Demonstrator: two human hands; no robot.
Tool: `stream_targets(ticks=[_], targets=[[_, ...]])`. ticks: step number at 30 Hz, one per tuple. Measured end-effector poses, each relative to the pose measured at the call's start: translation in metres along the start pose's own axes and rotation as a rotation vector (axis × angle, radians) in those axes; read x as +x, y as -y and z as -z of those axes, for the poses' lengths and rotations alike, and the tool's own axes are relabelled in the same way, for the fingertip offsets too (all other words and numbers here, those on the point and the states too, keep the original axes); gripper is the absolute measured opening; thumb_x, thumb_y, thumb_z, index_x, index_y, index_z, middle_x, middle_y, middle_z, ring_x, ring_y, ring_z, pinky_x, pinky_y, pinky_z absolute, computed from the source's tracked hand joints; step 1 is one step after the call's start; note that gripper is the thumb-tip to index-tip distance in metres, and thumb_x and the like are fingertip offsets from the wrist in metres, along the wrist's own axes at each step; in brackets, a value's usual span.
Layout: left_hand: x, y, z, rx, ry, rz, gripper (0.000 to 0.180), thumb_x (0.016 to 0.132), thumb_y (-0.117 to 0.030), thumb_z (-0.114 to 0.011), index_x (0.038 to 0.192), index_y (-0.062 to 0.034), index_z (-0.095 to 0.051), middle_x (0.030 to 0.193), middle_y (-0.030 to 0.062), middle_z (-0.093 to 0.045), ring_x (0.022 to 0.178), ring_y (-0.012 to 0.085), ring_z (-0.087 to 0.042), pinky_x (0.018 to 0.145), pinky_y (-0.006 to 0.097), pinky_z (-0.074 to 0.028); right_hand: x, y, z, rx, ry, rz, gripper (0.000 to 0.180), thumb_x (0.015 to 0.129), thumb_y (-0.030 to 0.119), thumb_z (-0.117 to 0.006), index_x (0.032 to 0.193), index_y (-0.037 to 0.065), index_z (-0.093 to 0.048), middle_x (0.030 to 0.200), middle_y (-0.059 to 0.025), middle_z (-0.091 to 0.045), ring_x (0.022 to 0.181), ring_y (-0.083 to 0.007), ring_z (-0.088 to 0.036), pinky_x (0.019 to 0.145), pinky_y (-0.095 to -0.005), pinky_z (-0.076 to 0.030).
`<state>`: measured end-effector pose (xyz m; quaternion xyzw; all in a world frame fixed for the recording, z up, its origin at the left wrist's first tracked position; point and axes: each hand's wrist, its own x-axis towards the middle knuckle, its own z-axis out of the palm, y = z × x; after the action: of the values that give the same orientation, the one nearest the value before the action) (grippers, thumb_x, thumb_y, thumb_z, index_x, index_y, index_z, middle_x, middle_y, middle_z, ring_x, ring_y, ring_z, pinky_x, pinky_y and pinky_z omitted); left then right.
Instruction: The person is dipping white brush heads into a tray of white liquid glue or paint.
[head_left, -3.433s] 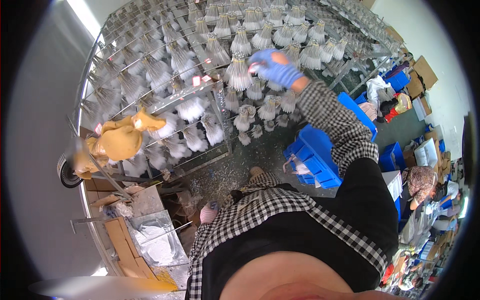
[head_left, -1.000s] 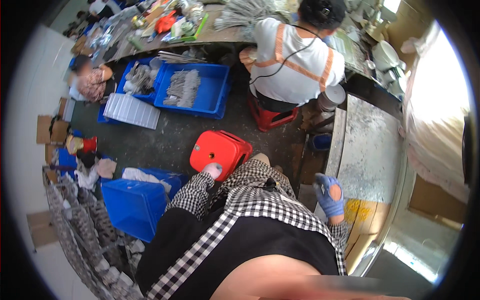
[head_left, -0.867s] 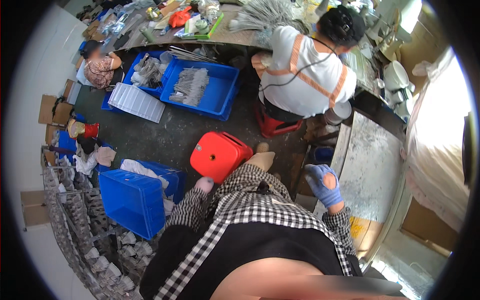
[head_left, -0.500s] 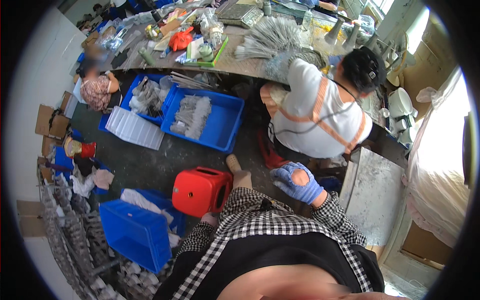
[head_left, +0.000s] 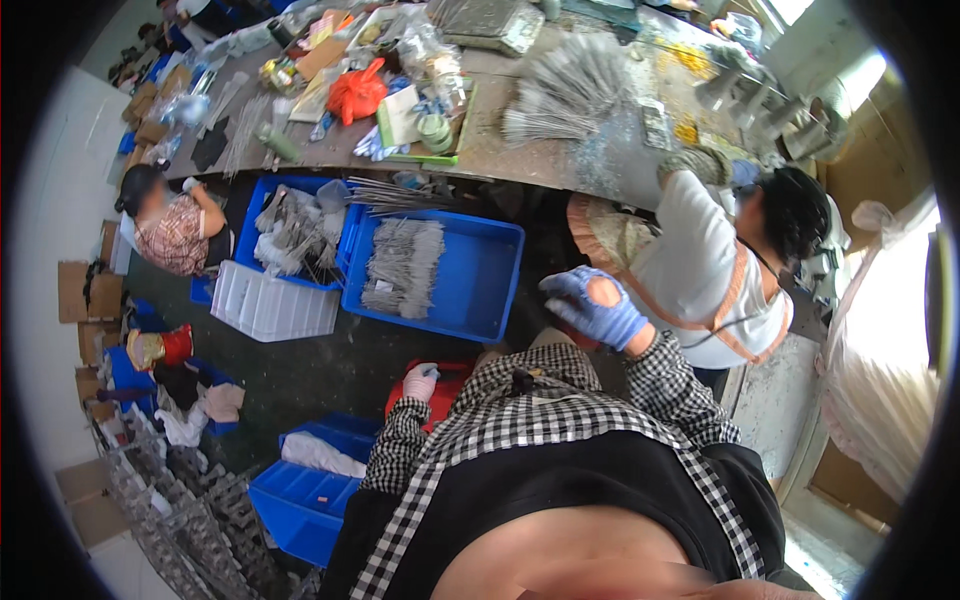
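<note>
My right hand (head_left: 600, 307), in a blue knitted glove with a round hole over its back, hovers in front of me. Its fingers reach out to the left, and nothing shows in them. Lower and further left, my left hand (head_left: 420, 382) rests against a red plastic stool (head_left: 451, 384). Its fingers look curled; whether they grip the stool, I cannot make out. Much of the stool is hidden behind my checked apron and sleeve. Beyond my hands stands a blue bin (head_left: 478, 285) with a bundle of thin grey-white rods (head_left: 405, 262) on its left side.
A co-worker (head_left: 700, 260) in a white top sits close on my right at the long workbench (head_left: 480, 130). Another person (head_left: 175, 230) sits far left. A clear plastic tub (head_left: 272, 302) leans by the bins. Blue crates (head_left: 305, 505) and metal parts (head_left: 190, 520) lie at lower left.
My left hand has come up along the stool and shows more fully. More of the stool is now hidden by my body. The co-worker's head and body appear further right.
</note>
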<state>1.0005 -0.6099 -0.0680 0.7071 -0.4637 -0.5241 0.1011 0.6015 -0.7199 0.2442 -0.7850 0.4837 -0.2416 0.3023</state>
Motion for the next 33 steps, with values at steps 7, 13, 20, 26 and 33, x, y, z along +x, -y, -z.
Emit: stream_targets(ticks=[7, 13, 20, 26, 33], targets=[[0.018, -0.027, 0.015, 0.075, 0.073, 0.022, 0.025, 0.088, -0.013, -0.060, 0.109, -0.0015, -0.067, 0.099, 0.0140, -0.071, 0.090, 0.0211, -0.068, 0.081, 0.031, -0.052, 0.084, -0.063, 0.026, 0.013, -0.124, -0.078, 0.026, 0.083, 0.017, -0.067, 0.105, 0.003, -0.065, 0.095, -0.0141, -0.068, 0.084, -0.0306, -0.065, 0.075, -0.0364, -0.052], [0.035, -0.030, 0.030, 0.168, 0.228, 0.174, 0.038, 0.086, -0.031, -0.054, 0.107, -0.0019, -0.068, 0.105, 0.0161, -0.069, 0.098, 0.0276, -0.066, 0.086, 0.034, -0.050, 0.173, -0.144, 0.062, 0.087, -0.173, -0.262, 0.034, 0.085, 0.024, -0.065, 0.113, 0.005, -0.061, 0.097, -0.0153, -0.067, 0.087, -0.0275, -0.066, 0.076, -0.0353, -0.052], [0.019, 0.028, 0.003, -0.082, -0.002, 0.280, 0.035, 0.086, -0.027, -0.058, 0.109, -0.0020, -0.067, 0.107, 0.0172, -0.068, 0.101, 0.0281, -0.065, 0.088, 0.035, -0.049, 0.351, -0.295, 0.119, 0.030, -0.344, -0.144, 0.031, 0.085, 0.020, -0.066, 0.112, 0.006, -0.060, 0.098, -0.0106, -0.067, 0.082, -0.0214, -0.065, 0.077, -0.0328, -0.054], [0.095, -0.175, 0.029, 0.055, -0.044, 0.219, 0.030, 0.086, -0.019, -0.060, 0.111, -0.0027, -0.066, 0.104, 0.0158, -0.069, 0.099, 0.0262, -0.066, 0.087, 0.034, -0.050, 0.453, -0.515, 0.316, -0.803, -0.354, 0.012, 0.046, 0.084, 0.037, -0.066, 0.120, 0.010, -0.057, 0.099, -0.0183, -0.066, 0.092, -0.0362, -0.064, 0.081, -0.0443, -0.051], [0.121, -0.273, 0.018, 0.104, -0.077, 0.304, 0.027, 0.087, -0.019, -0.062, 0.109, -0.0037, -0.066, 0.101, 0.0162, -0.069, 0.094, 0.0260, -0.067, 0.084, 0.035, -0.051, 0.477, -0.641, 0.391, -1.108, 0.191, -0.607, 0.052, 0.083, 0.028, -0.060, 0.131, 0.012, -0.051, 0.133, -0.0173, -0.052, 0.122, -0.0365, -0.050, 0.102, -0.0446, -0.043]])
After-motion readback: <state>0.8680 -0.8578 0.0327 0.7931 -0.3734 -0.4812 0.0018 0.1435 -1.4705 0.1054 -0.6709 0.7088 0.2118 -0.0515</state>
